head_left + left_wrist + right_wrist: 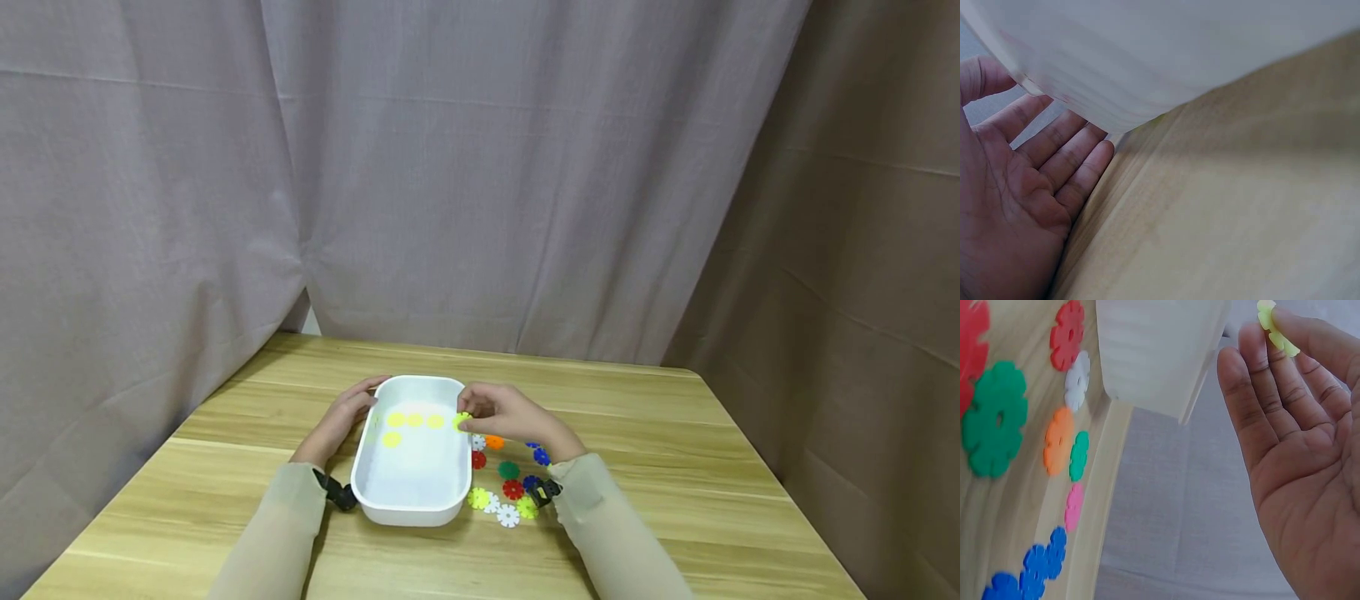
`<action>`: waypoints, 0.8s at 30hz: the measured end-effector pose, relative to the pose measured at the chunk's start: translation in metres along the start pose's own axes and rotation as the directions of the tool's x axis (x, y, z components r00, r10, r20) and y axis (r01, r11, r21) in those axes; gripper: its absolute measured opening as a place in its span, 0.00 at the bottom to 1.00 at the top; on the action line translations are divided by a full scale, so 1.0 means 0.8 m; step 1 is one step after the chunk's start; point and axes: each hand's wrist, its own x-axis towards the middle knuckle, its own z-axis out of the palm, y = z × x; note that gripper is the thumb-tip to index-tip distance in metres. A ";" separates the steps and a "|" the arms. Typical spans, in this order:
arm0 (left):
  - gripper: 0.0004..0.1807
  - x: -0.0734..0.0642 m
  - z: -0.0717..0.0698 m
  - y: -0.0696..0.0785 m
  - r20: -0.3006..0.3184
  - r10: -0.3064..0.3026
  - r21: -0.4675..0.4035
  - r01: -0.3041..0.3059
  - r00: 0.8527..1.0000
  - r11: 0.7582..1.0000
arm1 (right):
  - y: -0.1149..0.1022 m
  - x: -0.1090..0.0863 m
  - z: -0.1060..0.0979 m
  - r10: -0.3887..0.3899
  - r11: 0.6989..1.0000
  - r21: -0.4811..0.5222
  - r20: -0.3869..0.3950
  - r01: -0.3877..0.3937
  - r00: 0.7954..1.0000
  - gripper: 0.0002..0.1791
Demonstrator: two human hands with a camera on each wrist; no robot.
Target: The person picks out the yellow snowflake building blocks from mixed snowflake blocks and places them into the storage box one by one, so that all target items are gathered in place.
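My right hand [506, 410] is over the right rim of a white plastic tray [412, 492]. Between its thumb and fingers it pinches a yellow snowflake building disc [1279, 331]. Several yellow discs [392, 439] lie flat on the tray's floor, towards its far end. At the tray's far left corner, my left hand [347, 417] holds the side, thumb at the rim. In the left wrist view, the fingers [1066, 150] reach along the outside wall, with some fingertips hidden behind it.
Loose snowflake discs lie on the wooden table [675, 467] right of the tray, among them a green disc [508, 471], an orange disc [494, 442], white, red and blue ones, and a yellow disc [478, 498]. Grey curtains [480, 208] hang behind the table.
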 end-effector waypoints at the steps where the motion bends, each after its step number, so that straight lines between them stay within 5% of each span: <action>1: 0.29 0.000 0.000 0.000 -0.001 0.002 0.000 -0.002 1.000 1.000 | 0.000 0.003 0.002 0.000 1.000 -0.002 0.003 0.000 1.000 0.10; 14: 0.29 0.002 0.000 -0.003 -0.006 -0.010 0.010 0.010 1.000 1.000 | 0.001 0.050 0.033 0.034 0.999 -0.029 0.091 -0.031 0.995 0.10; 24: 0.29 0.003 -0.001 -0.005 0.005 0.012 0.000 -0.012 1.000 1.000 | 0.001 0.088 0.039 0.111 0.989 -0.116 0.227 -0.087 0.967 0.10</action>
